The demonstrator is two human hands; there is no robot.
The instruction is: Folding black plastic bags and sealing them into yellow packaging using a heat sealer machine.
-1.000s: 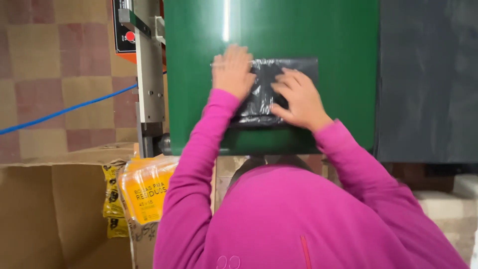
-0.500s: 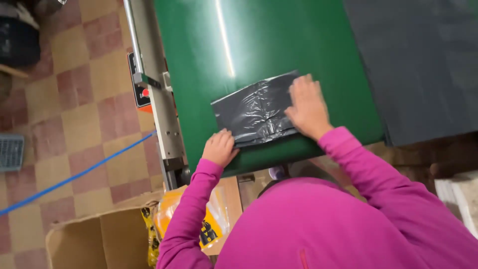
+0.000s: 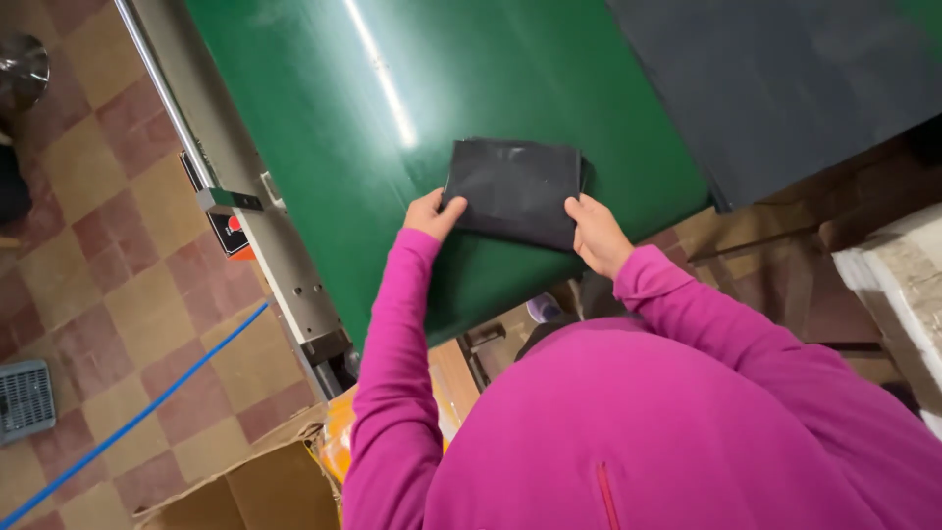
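Note:
A flat black plastic package [image 3: 514, 189] lies on the green conveyor belt [image 3: 392, 147], near its front edge. My left hand [image 3: 433, 213] pinches the package's near left corner. My right hand [image 3: 595, 234] grips its near right corner. Both arms wear bright pink sleeves, and my pink top fills the lower part of the view.
A dark grey belt section [image 3: 785, 88] lies to the right. The conveyor's metal side rail [image 3: 245, 216] carries a small control box with a red button. An open cardboard box [image 3: 245, 486] stands on the checkered tile floor, beside a blue cable [image 3: 137, 417]. White stacked material [image 3: 898, 285] sits far right.
My left hand has come back onto the package, and both hands now hold its near corners. The package looks flatter and more squared. The view has tilted further left.

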